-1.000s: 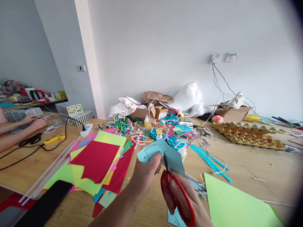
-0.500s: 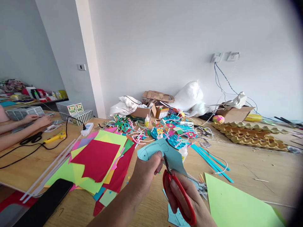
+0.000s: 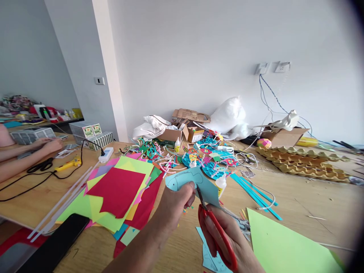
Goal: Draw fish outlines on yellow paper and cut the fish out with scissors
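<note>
A sheet of light-blue paper (image 3: 207,190) with a fish outline drawn on it is pinched between the thumb and fingers of my left hand (image 3: 182,199). My right hand (image 3: 227,231) grips red-handled scissors (image 3: 217,233), fingers through the loops. The blades meet the paper just right of my left thumb, along the drawn outline; their tips are partly hidden by the sheet. Below the scissors, more light-blue paper pieces (image 3: 212,253) with drawn lines lie on the table.
Coloured paper sheets (image 3: 116,191) and a black phone (image 3: 54,242) lie at left. A light-green sheet (image 3: 287,242) is at right. Behind are a glue bottle (image 3: 221,184), blue strips (image 3: 253,195) and egg trays (image 3: 301,165). Another person's hands (image 3: 49,146) work at far left.
The right part of the blue paper has tilted slightly, showing more of the glue bottle behind. Both hands keep their grip on paper and scissors. The view has shifted a little.
</note>
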### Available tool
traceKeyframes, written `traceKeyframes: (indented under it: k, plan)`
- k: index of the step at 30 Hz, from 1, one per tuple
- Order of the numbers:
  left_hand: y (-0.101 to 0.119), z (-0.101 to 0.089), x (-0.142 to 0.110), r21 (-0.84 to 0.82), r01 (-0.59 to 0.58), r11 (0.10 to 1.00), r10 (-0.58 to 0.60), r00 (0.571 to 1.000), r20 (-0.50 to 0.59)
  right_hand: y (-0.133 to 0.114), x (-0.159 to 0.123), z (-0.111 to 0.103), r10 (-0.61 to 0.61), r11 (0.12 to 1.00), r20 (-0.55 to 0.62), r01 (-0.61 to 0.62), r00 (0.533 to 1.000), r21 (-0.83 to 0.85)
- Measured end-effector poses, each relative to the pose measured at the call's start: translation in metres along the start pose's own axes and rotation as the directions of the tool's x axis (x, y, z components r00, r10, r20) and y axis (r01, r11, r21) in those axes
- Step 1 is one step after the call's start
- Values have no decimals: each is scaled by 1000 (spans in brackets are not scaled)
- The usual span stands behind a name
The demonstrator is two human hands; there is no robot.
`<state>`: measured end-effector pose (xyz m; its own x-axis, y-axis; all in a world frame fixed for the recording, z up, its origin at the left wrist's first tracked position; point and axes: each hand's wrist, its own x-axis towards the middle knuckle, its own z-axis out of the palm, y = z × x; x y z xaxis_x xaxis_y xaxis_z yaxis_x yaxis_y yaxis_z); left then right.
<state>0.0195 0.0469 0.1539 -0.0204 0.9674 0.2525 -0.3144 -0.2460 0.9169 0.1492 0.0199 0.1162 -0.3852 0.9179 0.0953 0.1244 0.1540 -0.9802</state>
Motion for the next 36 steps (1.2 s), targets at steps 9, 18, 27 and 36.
traceKeyframes:
  k: [9,18,27,36]
  plan:
    - [-1,-5,0,93,-20,995,18,1000,25,0,-1,0,4,998,-3,-4,1000,-59]
    - [3,-4,-1,53,26,998,-27,999,27,2,0,-1,15,997,-2,-15,1000,-77]
    - [5,-3,0,-37,103,994,-103,995,18,0,1,-1,19,995,-13,-21,1000,-96]
    - [6,-3,-1,-45,116,992,-114,993,35,1,2,-4,-29,984,-7,28,1000,-174]
